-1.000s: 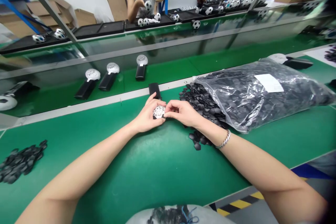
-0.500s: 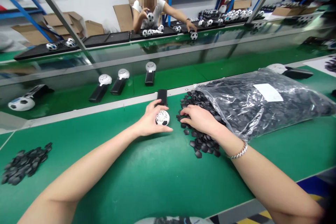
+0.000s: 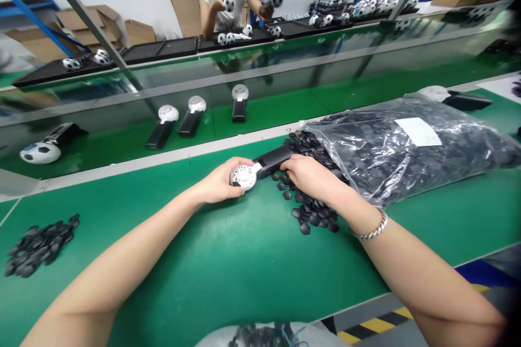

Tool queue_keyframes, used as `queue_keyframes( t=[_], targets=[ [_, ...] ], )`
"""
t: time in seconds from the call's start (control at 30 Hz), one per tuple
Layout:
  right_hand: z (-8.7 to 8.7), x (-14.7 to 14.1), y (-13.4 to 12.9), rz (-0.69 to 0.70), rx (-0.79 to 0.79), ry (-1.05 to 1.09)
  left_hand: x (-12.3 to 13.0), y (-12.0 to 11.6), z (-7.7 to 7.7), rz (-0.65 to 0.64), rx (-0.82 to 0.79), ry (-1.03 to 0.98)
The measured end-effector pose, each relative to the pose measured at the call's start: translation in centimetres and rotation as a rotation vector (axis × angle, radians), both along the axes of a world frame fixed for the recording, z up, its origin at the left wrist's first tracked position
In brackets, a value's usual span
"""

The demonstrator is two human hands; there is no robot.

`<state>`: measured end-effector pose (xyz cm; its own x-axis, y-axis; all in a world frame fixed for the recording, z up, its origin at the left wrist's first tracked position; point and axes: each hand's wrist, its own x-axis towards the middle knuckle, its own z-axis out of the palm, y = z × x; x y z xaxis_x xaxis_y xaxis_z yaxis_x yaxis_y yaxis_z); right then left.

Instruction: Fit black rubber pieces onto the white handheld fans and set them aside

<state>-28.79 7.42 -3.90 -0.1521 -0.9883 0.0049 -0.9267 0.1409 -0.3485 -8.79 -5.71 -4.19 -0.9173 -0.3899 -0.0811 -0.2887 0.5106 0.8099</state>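
My left hand (image 3: 222,180) is closed around the round white lattice head (image 3: 243,177) of a handheld fan, patterned like a football with a black patch. Its black handle (image 3: 273,160) points right, toward my right hand (image 3: 307,173). The fingers of that hand are drawn together at the handle's lower edge, beside a heap of loose black pentagon pieces (image 3: 315,211). What they pinch is hidden. The heap spills from the mouth of a clear plastic bag (image 3: 378,173) full of such pieces.
A smaller pile of black pieces (image 3: 40,246) lies at the left of the green table (image 3: 203,271). Beyond the metal edge, several fans (image 3: 163,127) rest on a green belt (image 3: 285,105). Across it, a person (image 3: 222,8) handles football-patterned fans. Another fan (image 3: 466,100) lies behind the bag.
The fan's handle has swung from pointing away to pointing right. My right hand's fingers have closed near it. Across the belt, the person has lifted a second ball-shaped piece.
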Motion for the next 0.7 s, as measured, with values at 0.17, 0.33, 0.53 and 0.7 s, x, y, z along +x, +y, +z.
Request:
queue_keyframes(
  t=[0.17, 0.33, 0.53, 0.7],
  targets=[
    [0.8, 1.0, 0.1, 0.044, -0.122, -0.358, -0.2, 0.1, -0.2, 0.015, 0.051, 0.035],
    [0.5, 2.4, -0.4, 0.131, -0.208, -0.441, -0.3, 0.2, 0.0, -0.023, 0.012, 0.047],
    [-0.5, 3.4, -1.3, 0.234, -0.251, -0.404, -0.4, 0.2, -0.2, -0.042, -0.03, 0.059],
    [-0.8, 3.4, -1.5, 0.214, -0.303, -0.411, -0.7, 0.9, -0.1, 0.024, -0.056, 0.068]
  ],
)
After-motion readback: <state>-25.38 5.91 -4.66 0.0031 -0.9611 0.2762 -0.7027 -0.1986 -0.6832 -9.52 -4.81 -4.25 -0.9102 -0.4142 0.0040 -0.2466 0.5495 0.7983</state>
